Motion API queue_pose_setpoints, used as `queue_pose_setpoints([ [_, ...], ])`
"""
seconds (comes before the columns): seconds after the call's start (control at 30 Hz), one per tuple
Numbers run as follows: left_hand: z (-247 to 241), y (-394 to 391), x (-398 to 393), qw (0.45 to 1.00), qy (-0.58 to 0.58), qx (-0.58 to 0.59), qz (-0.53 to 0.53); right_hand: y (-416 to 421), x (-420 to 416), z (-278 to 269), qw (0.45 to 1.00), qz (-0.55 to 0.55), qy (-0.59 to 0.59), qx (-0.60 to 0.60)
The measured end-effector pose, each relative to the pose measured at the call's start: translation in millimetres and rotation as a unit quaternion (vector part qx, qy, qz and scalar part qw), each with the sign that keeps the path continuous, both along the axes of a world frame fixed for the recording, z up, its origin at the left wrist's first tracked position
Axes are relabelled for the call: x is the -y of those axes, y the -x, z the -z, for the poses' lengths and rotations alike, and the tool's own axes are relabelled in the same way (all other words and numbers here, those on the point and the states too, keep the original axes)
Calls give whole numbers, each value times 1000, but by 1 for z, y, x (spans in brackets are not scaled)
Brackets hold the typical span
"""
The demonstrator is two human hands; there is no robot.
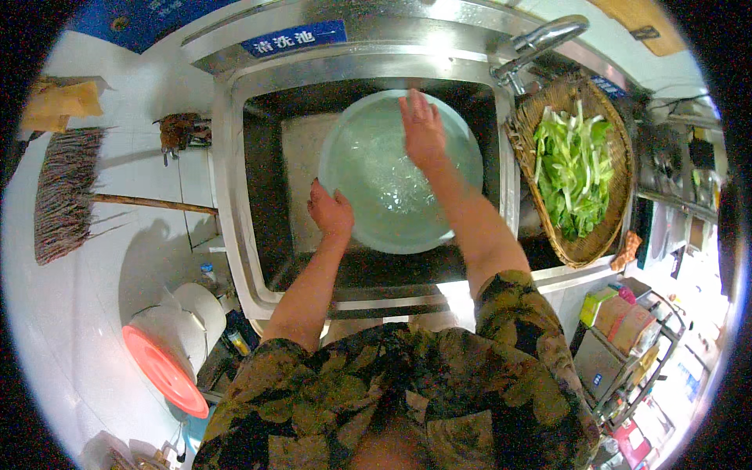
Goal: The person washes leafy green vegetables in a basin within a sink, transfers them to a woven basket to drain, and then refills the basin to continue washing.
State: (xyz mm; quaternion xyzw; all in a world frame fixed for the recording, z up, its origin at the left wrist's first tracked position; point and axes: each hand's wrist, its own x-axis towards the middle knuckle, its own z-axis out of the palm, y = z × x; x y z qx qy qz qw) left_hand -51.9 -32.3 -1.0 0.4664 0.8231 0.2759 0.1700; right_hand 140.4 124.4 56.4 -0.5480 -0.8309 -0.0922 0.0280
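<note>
A large round pale green basin [477,158] stands inside the stainless steel sink [232,194]. Clear water [382,170] fills part of it, and its surface glitters near the middle. My left hand [333,212] is at the basin's left rim, thumb towards the inside; whether it grips the rim cannot be told. Over the far part of the basin, my right hand [424,132] is stretched out flat, fingertips by the far rim and nothing held. Leafy green vegetables [573,170] lie in a woven bamboo basket [621,211] right of the sink.
A chrome faucet [546,38] stands at the sink's back right corner. Along the left wall are a mop [67,194], a white bucket [200,308] and a red round lid [164,373]. A loaded metal rack [623,352] stands at the lower right.
</note>
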Motion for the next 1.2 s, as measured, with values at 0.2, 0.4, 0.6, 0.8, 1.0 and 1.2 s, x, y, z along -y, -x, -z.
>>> queue_pose_setpoints([
  [0.2, -15, -8, -2, 998, -59, -8, 18, -109, 98, 55, 980, 60, 129, 141],
  [0.4, -15, 4, 3, 992, -59, 105, 22, -52, 58, 4, 903, 204, 372, -65],
  [0.6, -11, 12, 6, 969, -89, 229, 5, 66, -22, 45, 847, 301, 189, -396],
  [0.8, -33, -5, -2, 975, 0, 220, -28, 113, 65, 63, 887, -14, 233, -399],
  [1.0, 7, 6, 1, 987, -68, 139, -36, 41, 160, 23, 892, -140, 378, -204],
  [1.2, -5, -15, 0, 998, 4, -22, 52, -86, 176, -7, 952, -39, 299, 52],
])
